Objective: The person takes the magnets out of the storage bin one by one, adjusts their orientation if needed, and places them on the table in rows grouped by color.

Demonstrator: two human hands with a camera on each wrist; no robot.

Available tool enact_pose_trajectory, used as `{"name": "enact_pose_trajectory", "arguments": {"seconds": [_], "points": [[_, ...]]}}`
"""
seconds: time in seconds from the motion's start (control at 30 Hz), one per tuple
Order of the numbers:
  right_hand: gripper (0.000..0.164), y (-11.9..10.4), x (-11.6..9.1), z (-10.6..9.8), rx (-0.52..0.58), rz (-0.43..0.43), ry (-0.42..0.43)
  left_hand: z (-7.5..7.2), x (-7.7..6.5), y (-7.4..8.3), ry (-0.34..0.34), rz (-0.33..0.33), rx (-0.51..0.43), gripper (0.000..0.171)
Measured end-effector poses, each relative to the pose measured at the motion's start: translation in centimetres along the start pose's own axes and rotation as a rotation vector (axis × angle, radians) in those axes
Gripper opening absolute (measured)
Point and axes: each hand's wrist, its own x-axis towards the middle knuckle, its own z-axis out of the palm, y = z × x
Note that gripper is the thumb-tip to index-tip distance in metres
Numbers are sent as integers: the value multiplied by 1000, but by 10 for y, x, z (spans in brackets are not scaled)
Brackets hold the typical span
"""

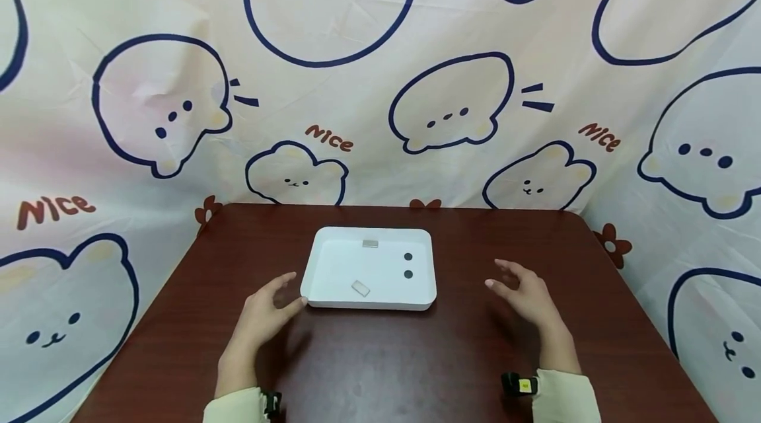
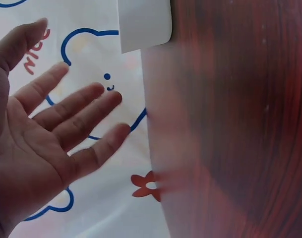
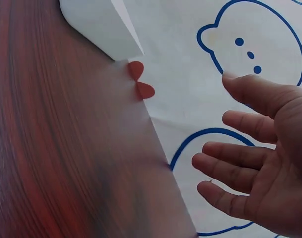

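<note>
On the dark wooden table lies a shallow white tray (image 1: 339, 264) with rounded corners. Inside it, toward the right, are two small dark round discs (image 1: 407, 256), one behind the other. Two small pale, clear-looking rectangular pieces share the tray: one piece (image 1: 370, 244) near the back wall, the other piece (image 1: 360, 288) slanted near the front. My left hand (image 1: 264, 314) is by the tray's front left corner, thumb tip right at the rim, fingers spread and holding nothing. Off to the tray's right, my right hand (image 1: 526, 294) hovers with loosely extended fingers, also holding nothing.
The brown table (image 1: 380, 363) extends around the tray to both sides and toward me. A pale cloth (image 1: 368, 92) with blue cartoon outlines hangs behind the table and along its sides. Dark bands with devices (image 1: 519, 384) sit at the cuffs of both light sleeves.
</note>
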Motion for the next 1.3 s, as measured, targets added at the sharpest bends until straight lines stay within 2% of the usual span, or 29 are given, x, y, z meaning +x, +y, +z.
{"name": "enact_pose_trajectory", "arguments": {"seconds": [0.13, 0.4, 0.67, 0.87, 1.1, 1.3], "points": [[63, -2, 9, 6, 75, -10, -7, 5, 3, -1, 0, -1, -71, 57], [61, -13, 19, 21, 193, -15, -13, 12, 11, -7, -29, -35, -121, 65], [60, -26, 32, 34, 309, -12, -50, 17, 20, -6, -16, -56, -81, 62], [59, -30, 41, 45, 366, -14, -111, 20, 21, -7, -21, -89, -73, 61], [54, -34, 50, 51, 443, 3, -131, 22, 24, -7, -24, -108, -52, 63], [57, -41, 62, 60, 527, -11, -169, 27, 27, -6, -25, -112, -38, 65]]}}
